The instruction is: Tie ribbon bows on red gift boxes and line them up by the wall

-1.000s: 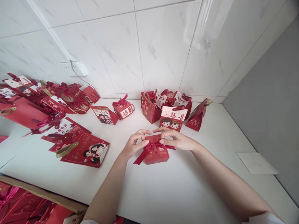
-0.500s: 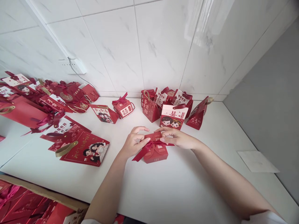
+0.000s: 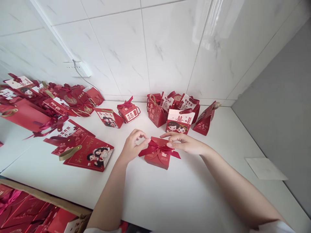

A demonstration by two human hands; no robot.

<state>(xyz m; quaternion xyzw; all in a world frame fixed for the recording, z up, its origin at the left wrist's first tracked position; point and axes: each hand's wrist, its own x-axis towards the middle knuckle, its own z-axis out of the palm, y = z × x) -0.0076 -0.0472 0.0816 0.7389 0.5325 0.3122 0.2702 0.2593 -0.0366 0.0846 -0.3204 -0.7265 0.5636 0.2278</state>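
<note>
A small red gift box (image 3: 156, 161) with rounded interlocking flaps and gold print sits on the white table, tied with a dark red satin ribbon (image 3: 157, 149) in a bow. My left hand (image 3: 134, 147) is at the box's left, thumb and index finger pinched together at the bow's left loop. At the right, my right hand (image 3: 184, 144) has its thumb and a bent finger on the bow's right side, its index finger stretched over the top. Ribbon tails spread left and right. The fingers partly hide the loops.
Behind the box stand several red gift boxes, including a couple-print box (image 3: 179, 123). A flat triangular box (image 3: 91, 152) lies left, near a pile of boxes (image 3: 70, 97). A carton (image 3: 48, 199) holds more at lower left. A white sheet (image 3: 266, 169) lies right.
My left hand has moved left and slightly up, away from the box's middle. The box has turned a little, and the bow is spread wider. My right hand stays nearly in place.
</note>
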